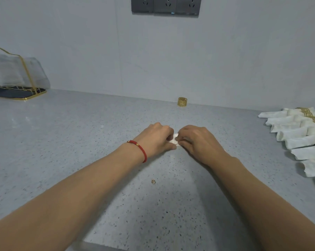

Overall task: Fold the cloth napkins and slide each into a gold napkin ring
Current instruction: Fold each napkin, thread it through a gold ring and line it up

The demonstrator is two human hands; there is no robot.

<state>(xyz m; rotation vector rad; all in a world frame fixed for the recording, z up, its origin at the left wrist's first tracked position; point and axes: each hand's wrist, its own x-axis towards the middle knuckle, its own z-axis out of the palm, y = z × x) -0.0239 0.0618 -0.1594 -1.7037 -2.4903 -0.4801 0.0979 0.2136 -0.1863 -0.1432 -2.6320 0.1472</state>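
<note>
A small white cloth napkin lies on the grey countertop, mostly hidden under both hands. My left hand, with a red string bracelet at the wrist, holds its left part with curled fingers. My right hand pinches the right part, fingers curled over it. Only a small folded patch shows between the two hands. One gold napkin ring stands alone at the back of the counter by the wall, beyond my hands.
A row of several folded white napkins in gold rings lies along the right edge. A gold-framed holder with a clear cover stands at the back left. Wall sockets sit high on the wall.
</note>
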